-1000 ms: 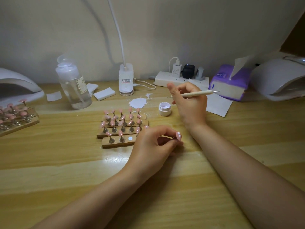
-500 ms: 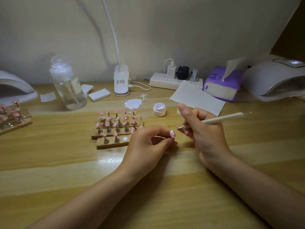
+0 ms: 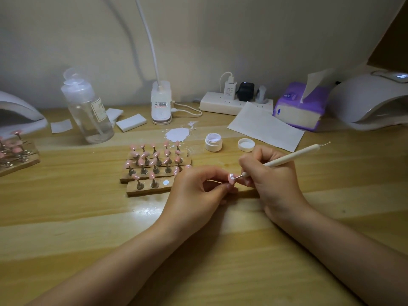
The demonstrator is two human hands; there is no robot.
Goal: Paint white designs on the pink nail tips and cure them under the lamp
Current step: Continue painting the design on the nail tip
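Near the counter's middle, toward the front edge: both hands meet over the wooden counter (image 3: 66, 217).
Left hand: the left hand (image 3: 194, 191) has its fingers (image 3: 217, 174) curled, pinching a pink nail tip (image 3: 231, 179) between thumb and forefinger; the tip pokes out at the fingertips and bears small white dots.
Right hand: the right hand (image 3: 271, 180) grips a white dotting pen (image 3: 291, 158) like a pencil, fingers closed round its shaft; the metal point touches the held nail tip.
Nail tip and fingers: the tip sits between the two hands, clamped by the left fingers, with the right fingers just beside it.
Holder blocks: wooden blocks (image 3: 154, 171) with rows of pink nail tips on pegs stand just left of the left hand; the nearest block shows one bare peg socket (image 3: 165, 182).
Second holder: another block of pink tips (image 3: 15, 153) sits at the left edge.
White gel: an open small jar (image 3: 213, 142) and its lid (image 3: 246, 144) lie behind the right hand; a white smear (image 3: 177, 134) lies behind the blocks.
Lamps: one white curing lamp (image 3: 371, 102) stands at the back right corner, another (image 3: 17, 113) at the left edge.
Back edge: a clear bottle (image 3: 88, 107), a power strip (image 3: 231, 102), a purple tissue pack (image 3: 300, 107) and a paper sheet (image 3: 265, 127).
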